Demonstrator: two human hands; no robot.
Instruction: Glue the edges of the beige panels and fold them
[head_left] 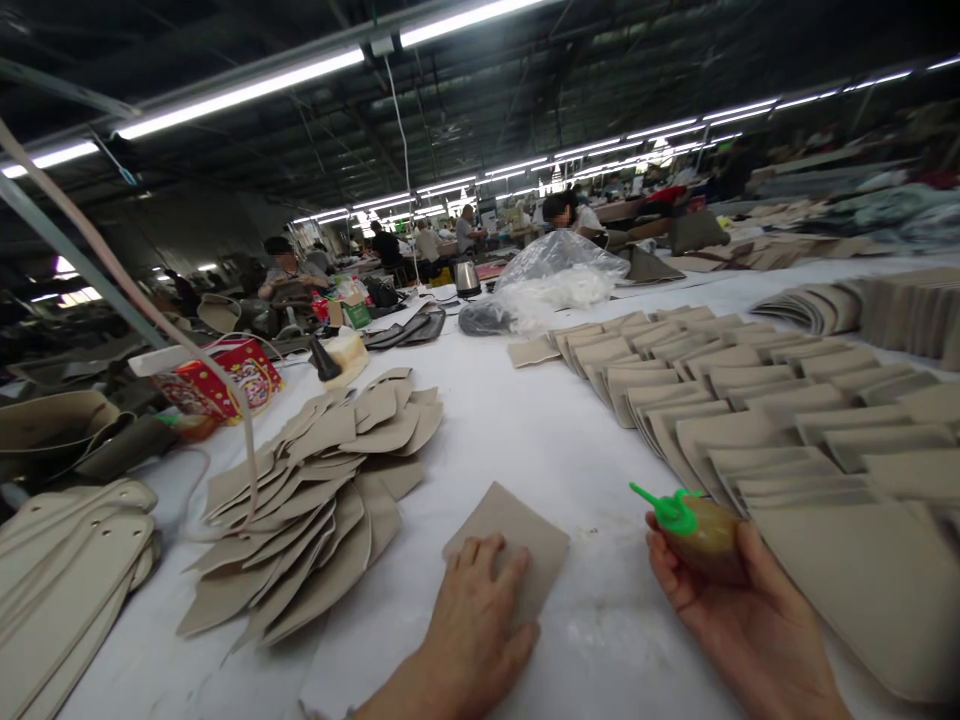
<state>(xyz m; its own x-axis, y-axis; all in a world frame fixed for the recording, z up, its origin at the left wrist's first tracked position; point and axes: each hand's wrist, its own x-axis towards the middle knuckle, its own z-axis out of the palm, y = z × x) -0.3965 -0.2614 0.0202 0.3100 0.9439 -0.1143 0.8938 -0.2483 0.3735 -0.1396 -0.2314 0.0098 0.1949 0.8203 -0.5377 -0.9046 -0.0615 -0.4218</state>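
Observation:
My left hand (pixel 480 610) rests with its fingers apart on a flat, four-cornered grey-beige piece (pixel 525 535), perhaps leather, on the white table. In my right hand (pixel 739 610) is a squeeze bottle (pixel 709 540) with a bright green nozzle cap and brownish contents, tilted so that the nozzle points left. The bottle is held above the table, apart from the piece. Left of my left hand lies a loose heap of similar pieces (pixel 322 500). Overlapping rows of such pieces (pixel 750 430) spread out to the right, beyond my right hand.
Long pale strips with holes (pixel 67 570) lie at the far left. A pinkish hose (pixel 217 370) hangs down in front of a red patterned box (pixel 225 380). Clear plastic bags (pixel 559 280) and a metal kettle (pixel 467 280) stand farther back. Several people sit at work in the background.

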